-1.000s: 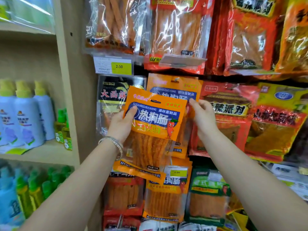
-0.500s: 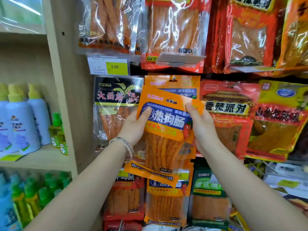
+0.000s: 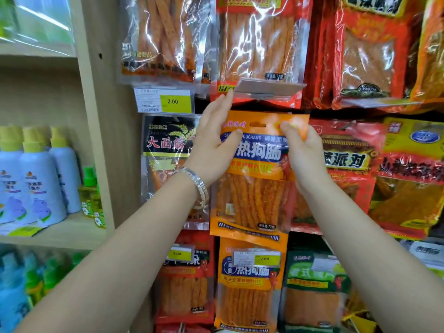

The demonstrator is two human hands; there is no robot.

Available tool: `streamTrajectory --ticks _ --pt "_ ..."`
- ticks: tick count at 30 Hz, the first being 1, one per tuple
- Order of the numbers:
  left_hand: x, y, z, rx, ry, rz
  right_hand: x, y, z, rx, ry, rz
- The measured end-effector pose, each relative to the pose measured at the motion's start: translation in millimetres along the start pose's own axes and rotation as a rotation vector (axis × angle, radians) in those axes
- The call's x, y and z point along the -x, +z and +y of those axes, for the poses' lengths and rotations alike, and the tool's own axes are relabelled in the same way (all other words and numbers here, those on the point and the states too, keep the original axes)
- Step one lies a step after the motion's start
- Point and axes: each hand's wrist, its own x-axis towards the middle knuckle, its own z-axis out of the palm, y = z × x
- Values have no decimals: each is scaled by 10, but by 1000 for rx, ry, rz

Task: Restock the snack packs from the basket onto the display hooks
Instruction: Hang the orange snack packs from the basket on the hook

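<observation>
An orange snack pack (image 3: 254, 188) with a blue label band and a hang slot at its top is held upright against the display wall, in front of matching orange packs. My right hand (image 3: 305, 159) pinches its top right corner. My left hand (image 3: 213, 145) lies along the pack's left edge, thumb on the blue band. Its straight fingers reach up and touch a grey price tag holder (image 3: 269, 88). The hook itself is hidden behind the pack, and no basket is in view.
Red and orange packs hang tightly above, right and below, among them a black-labelled pack (image 3: 168, 150) on the left. A yellow 2.00 tag (image 3: 173, 101) sits beside a wooden upright (image 3: 96, 116). Blue bottles (image 3: 36, 179) stand on the left shelf.
The pack has gone from tilted to upright and risen over the hanging orange packs. My left fingers stretched up to the tag holder. My right hand shifted to the pack's top right corner.
</observation>
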Motion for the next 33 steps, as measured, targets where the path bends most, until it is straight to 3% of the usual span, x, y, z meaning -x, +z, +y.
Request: streamTrajectory --ticks 3,10,17,27,30,33 --pt "12 2 -36 -4 -10 29 -97 40 -52 1 -27 -8" --pt "59 16 -104 9 -26 -7 -132 24 -14 60 110 3" --pt "20 42 -92 36 -16 17 -141 -14 -68 32 43 62" --pt "34 52 -159 29 1 31 -273 71 -58 -34 126 28" --pt "84 103 -269 -19 -6 11 -245 45 62 -15 127 49" --pt "262 195 -455 -220 -44 -106 -148 -2 235 169 -24 106"
